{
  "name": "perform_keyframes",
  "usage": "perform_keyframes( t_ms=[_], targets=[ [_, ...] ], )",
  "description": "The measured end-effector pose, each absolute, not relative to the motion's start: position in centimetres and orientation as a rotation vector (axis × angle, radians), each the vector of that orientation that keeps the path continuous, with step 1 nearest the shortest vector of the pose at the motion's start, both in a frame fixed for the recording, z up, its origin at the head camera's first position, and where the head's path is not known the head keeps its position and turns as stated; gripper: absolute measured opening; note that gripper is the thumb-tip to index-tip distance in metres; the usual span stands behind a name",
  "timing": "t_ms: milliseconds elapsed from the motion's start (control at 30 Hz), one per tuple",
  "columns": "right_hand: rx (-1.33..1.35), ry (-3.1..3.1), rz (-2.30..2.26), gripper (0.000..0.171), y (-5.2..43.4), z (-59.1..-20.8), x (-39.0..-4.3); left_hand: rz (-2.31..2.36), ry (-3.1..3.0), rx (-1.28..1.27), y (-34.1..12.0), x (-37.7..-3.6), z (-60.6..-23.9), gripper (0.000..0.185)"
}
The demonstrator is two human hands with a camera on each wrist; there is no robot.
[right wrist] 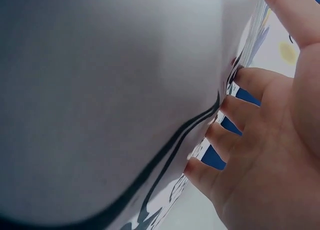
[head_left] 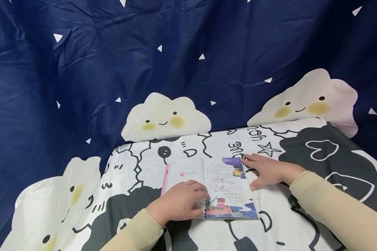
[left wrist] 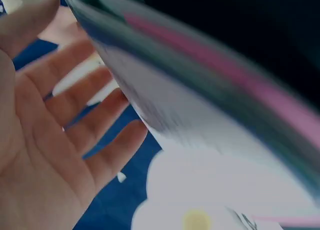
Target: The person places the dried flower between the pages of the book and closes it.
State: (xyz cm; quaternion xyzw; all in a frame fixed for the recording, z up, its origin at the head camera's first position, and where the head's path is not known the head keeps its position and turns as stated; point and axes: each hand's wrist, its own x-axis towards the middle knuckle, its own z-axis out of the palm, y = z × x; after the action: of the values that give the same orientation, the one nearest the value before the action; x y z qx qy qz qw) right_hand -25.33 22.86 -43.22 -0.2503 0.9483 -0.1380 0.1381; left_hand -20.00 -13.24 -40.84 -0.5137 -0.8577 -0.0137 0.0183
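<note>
An open picture book [head_left: 227, 188] lies on a black-and-white patterned cloth, its right page showing printed text, a purple night sky and a small figure in a boat. My left hand [head_left: 179, 201] rests on the lower left page, fingers reaching to the centre fold. In the left wrist view the fingers [left wrist: 107, 155] extend nearly straight, their tips on the page. At the book's right edge, my right hand [head_left: 268, 170] lies with thumb and fingers spread, the thumb by the page edge. The right wrist view shows its straight fingertips [right wrist: 195, 170] touching the cloth's surface.
The patterned cloth [head_left: 150, 167] covers the surface around the book. Behind it hangs a dark blue backdrop [head_left: 182, 73] with white triangles. Smiling cloud shapes [head_left: 166, 115] line the back and left edges.
</note>
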Motion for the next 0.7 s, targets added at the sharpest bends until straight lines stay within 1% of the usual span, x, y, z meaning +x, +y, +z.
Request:
perform_keyframes(
  t_ms=[67,167,333,567,700],
  targets=[
    [-0.736,2.742,-0.400,0.112,22.8,-43.2,-25.4,-0.047,-2.628,-1.564,-12.5,-19.8,-41.0,0.030],
    [-0.740,2.739,-0.407,0.111,22.7,-43.1,-25.4,-0.015,-2.632,-1.532,-11.2,-19.5,-41.2,0.031],
    [-0.737,2.744,-0.406,0.111,22.7,-43.0,-25.3,0.074,-2.592,-1.582,-8.9,-19.1,-41.7,0.038],
    [-0.757,2.751,-0.408,0.112,22.9,-43.0,-25.4,0.287,-2.507,-1.729,-6.3,-19.1,-42.0,0.064],
    [-0.764,2.745,-0.415,0.112,22.9,-43.1,-25.4,0.323,-2.442,-1.757,-5.3,-18.9,-42.4,0.065]
  ],
)
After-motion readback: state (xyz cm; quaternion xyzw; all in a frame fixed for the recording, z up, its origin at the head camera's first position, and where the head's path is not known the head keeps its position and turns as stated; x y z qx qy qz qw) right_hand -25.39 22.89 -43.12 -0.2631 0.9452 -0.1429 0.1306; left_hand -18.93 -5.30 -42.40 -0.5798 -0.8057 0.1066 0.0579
